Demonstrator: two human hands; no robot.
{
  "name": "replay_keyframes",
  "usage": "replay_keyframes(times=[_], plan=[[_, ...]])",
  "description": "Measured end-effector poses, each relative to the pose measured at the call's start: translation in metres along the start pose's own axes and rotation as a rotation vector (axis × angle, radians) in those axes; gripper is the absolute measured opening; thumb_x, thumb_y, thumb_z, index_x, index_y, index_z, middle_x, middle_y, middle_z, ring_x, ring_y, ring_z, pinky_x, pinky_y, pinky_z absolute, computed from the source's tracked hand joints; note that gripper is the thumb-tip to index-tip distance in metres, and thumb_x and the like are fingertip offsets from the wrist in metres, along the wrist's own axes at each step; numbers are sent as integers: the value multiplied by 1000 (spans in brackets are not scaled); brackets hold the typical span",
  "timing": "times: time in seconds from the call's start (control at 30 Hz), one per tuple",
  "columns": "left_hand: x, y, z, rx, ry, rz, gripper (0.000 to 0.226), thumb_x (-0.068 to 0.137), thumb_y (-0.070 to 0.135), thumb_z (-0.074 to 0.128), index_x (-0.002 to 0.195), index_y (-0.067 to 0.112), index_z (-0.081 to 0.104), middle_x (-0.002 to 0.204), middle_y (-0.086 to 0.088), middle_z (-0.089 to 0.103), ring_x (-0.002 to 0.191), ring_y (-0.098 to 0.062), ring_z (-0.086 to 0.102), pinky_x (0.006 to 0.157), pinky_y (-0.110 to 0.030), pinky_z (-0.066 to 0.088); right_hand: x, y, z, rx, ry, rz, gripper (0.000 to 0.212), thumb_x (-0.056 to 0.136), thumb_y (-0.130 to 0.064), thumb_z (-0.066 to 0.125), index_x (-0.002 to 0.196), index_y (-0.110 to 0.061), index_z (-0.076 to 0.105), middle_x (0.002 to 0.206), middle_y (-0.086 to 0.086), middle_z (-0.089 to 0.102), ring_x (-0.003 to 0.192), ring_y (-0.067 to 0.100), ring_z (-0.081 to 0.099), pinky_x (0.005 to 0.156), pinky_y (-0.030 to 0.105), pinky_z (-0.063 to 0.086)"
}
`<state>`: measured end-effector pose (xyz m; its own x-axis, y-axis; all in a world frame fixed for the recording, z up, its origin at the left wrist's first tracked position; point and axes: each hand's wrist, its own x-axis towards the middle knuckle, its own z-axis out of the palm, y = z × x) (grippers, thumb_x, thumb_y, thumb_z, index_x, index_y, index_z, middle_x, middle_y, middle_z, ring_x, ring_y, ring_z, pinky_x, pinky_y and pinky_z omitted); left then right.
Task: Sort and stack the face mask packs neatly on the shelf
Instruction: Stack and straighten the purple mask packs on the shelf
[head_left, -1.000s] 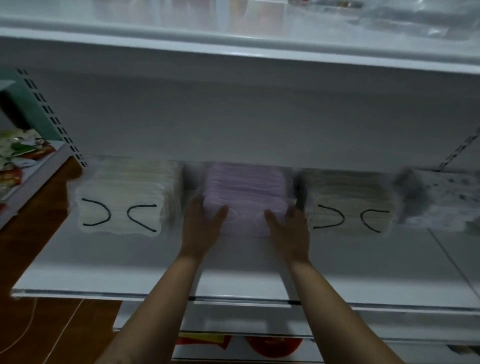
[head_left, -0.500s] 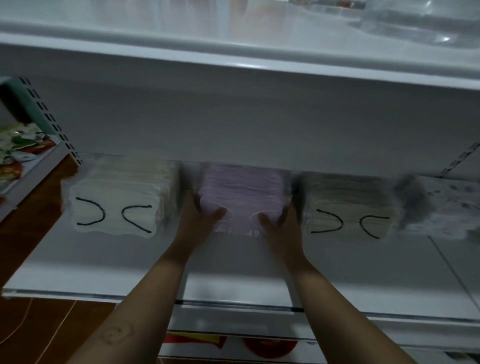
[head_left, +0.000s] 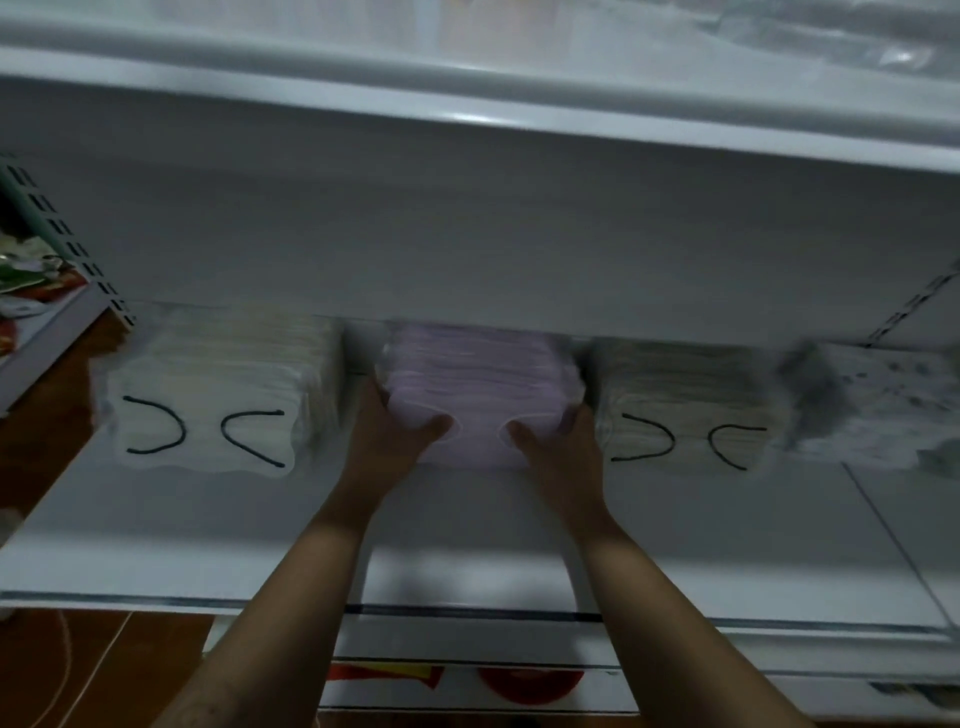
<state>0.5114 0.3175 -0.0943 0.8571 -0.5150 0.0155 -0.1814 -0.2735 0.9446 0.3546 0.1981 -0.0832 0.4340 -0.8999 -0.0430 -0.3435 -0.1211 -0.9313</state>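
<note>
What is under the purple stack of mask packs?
Only the white shelf shows, running out in front of the purple stack. The patch directly beneath is covered by the stack and by the left hand and right hand gripping its sides.

You have one view only, from the camera on your head. It faces forward and somewhat down, straight into the white shelf (head_left: 208, 530), near enough that the row of mask packs (head_left: 208, 395) spans mid-frame. The upper shelf (head_left: 467, 98) crosses the top; the floor (head_left: 130, 675) shows at lower left.
</note>
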Motion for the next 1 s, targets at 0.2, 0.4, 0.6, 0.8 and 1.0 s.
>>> replay_keyframes(times=[0.2,0.4,0.6,0.8,1.0], plan=[[-10,-5,-2,-92,22,88,57,73,4,83,104,34,45,103,7,61,90,15,59,80,-6,43,-6,5,-1,68,16,-34,74,69,-16,85,130,-17,44,117,-11,57,106,4,55,81,8,40],[-20,-11,-4,-104,18,84,64,66,29,86,118,15,51,108,4,65,98,1,62,85,-18,47,-17,12,5,97,75,-77,66,69,-11,84,119,-27,44,98,-20,56,86,0,56,66,-5,35],[-35,-12,-1,-63,45,50,96,62,32,86,137,1,35,130,-11,58,121,-20,57,101,-39,46,-28,15,7,-1,85,-146,92,76,-25,79,150,-10,27,143,1,43,127,9,44,90,-4,27],[-49,-6,1,185,135,140,91,67,24,87,141,29,35,135,-18,53,117,-37,58,94,-45,50,-47,27,8,-160,164,-325,94,80,-40,75,151,-34,14,158,1,24,144,16,26,109,22,29],[-65,-17,-3,186,143,11,106,73,40,82,155,21,17,157,-6,33,142,-25,35,113,-37,34,-61,34,6,-378,237,-534,97,76,-23,80,150,-35,19,161,4,11,147,23,16,112,37,32]])
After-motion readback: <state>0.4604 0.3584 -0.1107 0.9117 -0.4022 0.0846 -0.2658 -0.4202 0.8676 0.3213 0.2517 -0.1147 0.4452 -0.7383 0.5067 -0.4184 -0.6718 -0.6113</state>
